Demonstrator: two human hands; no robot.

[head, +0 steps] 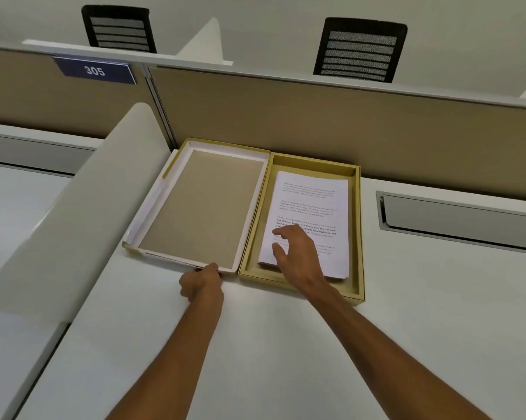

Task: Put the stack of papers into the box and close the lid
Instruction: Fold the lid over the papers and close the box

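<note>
A flat yellow box lies open on the white desk. Inside it rests the stack of papers, printed side up. Its hinged lid lies flat to the left, with a white rim and a tan inner face. My right hand rests on the lower part of the stack, fingers spread, holding nothing. My left hand pinches the lid's near edge between thumb and fingers.
A tan partition wall runs behind the box. A curved white divider stands to the left of the lid. A grey cable slot is set in the desk at right. Two black chairs stand beyond the partition.
</note>
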